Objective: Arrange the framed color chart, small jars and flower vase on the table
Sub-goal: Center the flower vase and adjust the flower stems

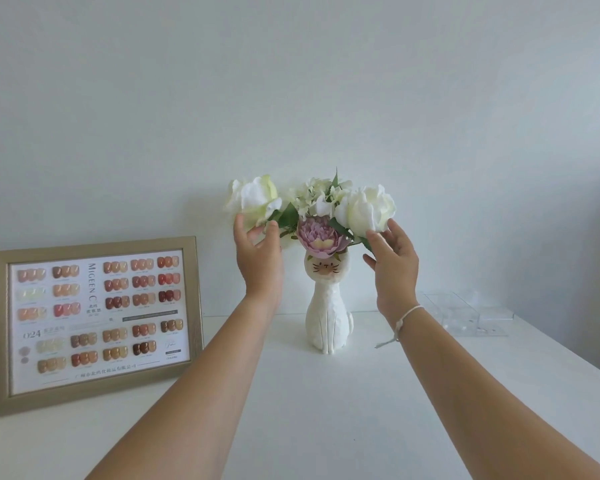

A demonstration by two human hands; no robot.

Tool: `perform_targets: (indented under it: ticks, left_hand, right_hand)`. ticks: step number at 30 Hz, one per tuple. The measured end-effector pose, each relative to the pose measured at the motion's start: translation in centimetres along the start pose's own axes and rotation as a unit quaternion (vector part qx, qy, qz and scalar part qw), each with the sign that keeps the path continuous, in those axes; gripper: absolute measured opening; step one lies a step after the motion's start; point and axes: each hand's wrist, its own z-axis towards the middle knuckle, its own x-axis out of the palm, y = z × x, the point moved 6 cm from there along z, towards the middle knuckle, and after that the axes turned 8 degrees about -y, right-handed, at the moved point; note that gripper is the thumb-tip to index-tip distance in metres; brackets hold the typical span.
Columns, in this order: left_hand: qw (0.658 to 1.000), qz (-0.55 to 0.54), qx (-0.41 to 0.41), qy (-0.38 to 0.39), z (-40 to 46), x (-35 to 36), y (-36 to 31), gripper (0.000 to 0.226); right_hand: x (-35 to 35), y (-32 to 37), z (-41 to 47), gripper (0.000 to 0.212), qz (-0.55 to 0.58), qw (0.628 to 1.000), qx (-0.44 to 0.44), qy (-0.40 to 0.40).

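Note:
A white cat-shaped flower vase point(327, 315) stands upright at the back middle of the white table point(309, 410), holding white roses and a pink peony point(323, 237). My left hand point(258, 261) reaches up to the left white rose point(253, 199), fingers apart and touching its underside. My right hand point(394, 268) touches the right white rose point(369, 209), fingers spread. The framed color chart point(94, 323) stands upright at the left, gold frame, facing me. No small jars are clearly visible.
A clear plastic box point(465, 315) lies at the back right of the table, against the plain white wall point(291, 81). The table's right edge slants toward the near right.

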Motion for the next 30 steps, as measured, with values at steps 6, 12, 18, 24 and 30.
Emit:
perform_targets:
  ticks: [6, 12, 18, 24, 30]
  left_hand:
    - [1.000, 0.016, -0.007, -0.018, 0.6, -0.3, 0.0, 0.066]
    - [0.994, 0.100, 0.026, 0.037, -1.0, 0.8, 0.5, 0.048]
    - [0.980, 0.168, 0.053, 0.089, -2.0, 1.2, 1.4, 0.038]
    - [0.979, 0.180, 0.047, 0.087, -1.9, -0.1, 2.3, 0.031]
    - [0.983, 0.157, 0.019, 0.089, -2.4, -1.2, 2.4, 0.051]
  right_hand:
    - [-0.3, 0.1, 0.1, 0.049, -0.006, 1.000, -0.009, -0.002]
    - [-0.1, -0.1, -0.2, 0.052, -0.030, 0.999, -0.021, 0.015]
    - [-0.6, -1.2, -0.7, 0.052, -0.068, 0.997, -0.020, 0.024]
    - [-1.3, -1.7, -0.7, 0.054, -0.076, 0.997, -0.018, 0.025]
    - [-2.1, -1.7, -1.5, 0.058, -0.084, 0.996, -0.014, 0.020]
